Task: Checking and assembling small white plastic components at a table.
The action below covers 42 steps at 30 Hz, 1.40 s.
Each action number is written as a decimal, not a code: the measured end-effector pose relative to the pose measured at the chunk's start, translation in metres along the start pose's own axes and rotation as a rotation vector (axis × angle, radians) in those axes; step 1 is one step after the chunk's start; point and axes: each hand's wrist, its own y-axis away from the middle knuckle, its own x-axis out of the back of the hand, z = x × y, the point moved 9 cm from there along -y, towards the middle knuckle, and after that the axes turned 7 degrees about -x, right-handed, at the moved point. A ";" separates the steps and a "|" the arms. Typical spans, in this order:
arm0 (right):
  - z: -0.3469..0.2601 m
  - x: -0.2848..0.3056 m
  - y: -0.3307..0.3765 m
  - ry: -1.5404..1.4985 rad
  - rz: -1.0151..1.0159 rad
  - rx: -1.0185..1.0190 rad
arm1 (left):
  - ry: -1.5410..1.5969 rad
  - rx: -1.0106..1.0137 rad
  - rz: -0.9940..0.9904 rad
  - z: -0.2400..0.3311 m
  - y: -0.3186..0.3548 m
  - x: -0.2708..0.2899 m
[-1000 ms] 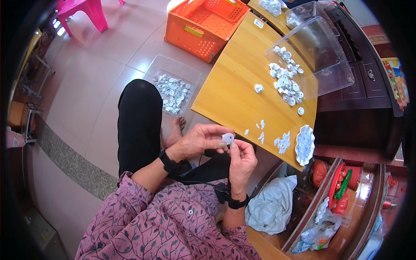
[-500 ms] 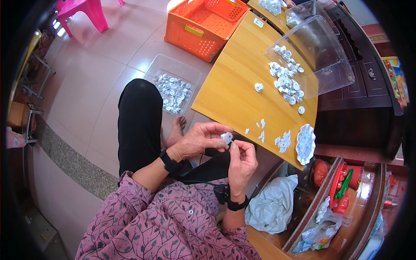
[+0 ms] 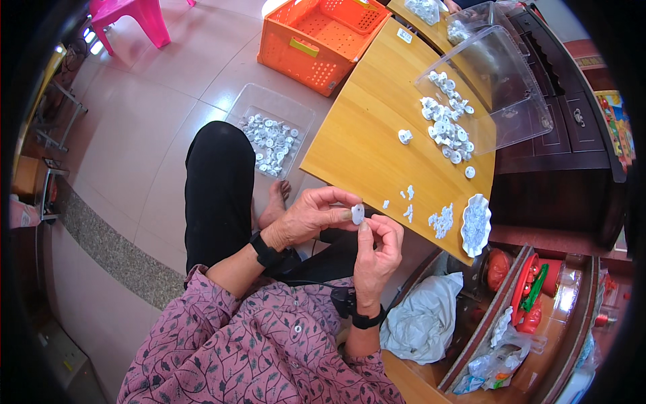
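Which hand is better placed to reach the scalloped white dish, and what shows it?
Probably the right hand: it is nearer the scalloped white dish, while the left hand pinches the white part. Whether the right hand holds anything small is unclear.

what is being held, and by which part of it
A small white piece, pinched at its left edge by the left hand; whether the right hand, at its lower edge, grips it cannot be told.

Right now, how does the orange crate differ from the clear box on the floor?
The orange crate has perforated orange walls; the clear box is see-through. The crate looks deeper, the box shallower. The box holds many white parts; none show in the crate. Both are open on top.
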 end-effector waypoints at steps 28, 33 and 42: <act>-0.006 -0.004 0.001 0.100 0.027 0.061 | -0.121 -0.088 -0.070 0.007 -0.001 -0.002; -0.015 -0.006 0.002 0.171 0.027 0.142 | -0.278 -0.117 -0.098 0.014 0.000 -0.006; -0.011 -0.010 -0.001 0.112 -0.066 0.081 | -0.459 -0.177 -0.111 0.021 -0.001 -0.006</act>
